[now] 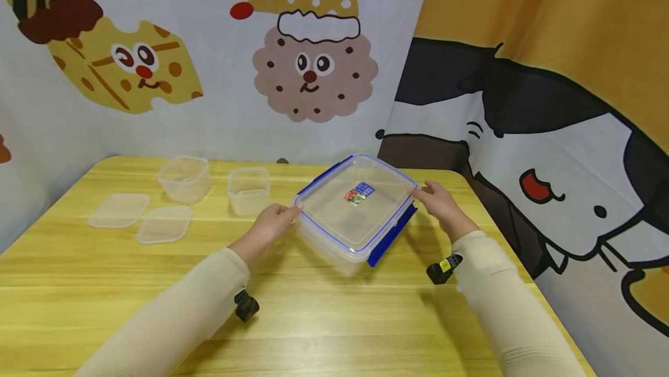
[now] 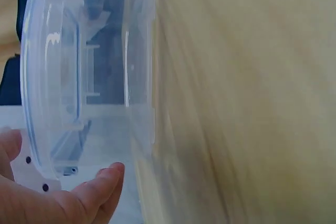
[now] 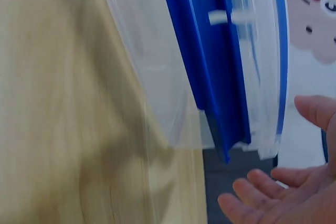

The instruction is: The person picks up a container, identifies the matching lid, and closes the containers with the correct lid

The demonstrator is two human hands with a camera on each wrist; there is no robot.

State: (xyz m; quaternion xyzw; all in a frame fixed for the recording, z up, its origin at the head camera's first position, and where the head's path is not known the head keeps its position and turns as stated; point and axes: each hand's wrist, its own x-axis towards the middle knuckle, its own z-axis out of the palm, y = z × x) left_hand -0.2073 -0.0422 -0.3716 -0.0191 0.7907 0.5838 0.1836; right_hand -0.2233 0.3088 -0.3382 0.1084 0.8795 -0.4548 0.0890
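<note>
A clear food storage box (image 1: 334, 252) with a blue-edged lid (image 1: 360, 220) on top is between my hands, turned cornerwise. One blue side clip (image 1: 393, 236) hangs outward on the right; another blue clip (image 1: 332, 171) lines the far left edge. My left hand (image 1: 269, 226) grips the left corner, thumb on the lid and fingers beneath the rim. At the right corner, my right hand (image 1: 441, 205) holds the lid edge with its thumb over it and fingers behind. In the right wrist view, the blue clip (image 3: 205, 61) slants away from the wall.
Two smaller clear containers (image 1: 185, 178), (image 1: 249, 191) stand at the back left of the wooden table (image 1: 292, 330). Nearby lie two flat translucent lids (image 1: 119, 210), (image 1: 164, 225). A cartoon-printed curtain (image 1: 219, 127) hangs behind the table and along its right side.
</note>
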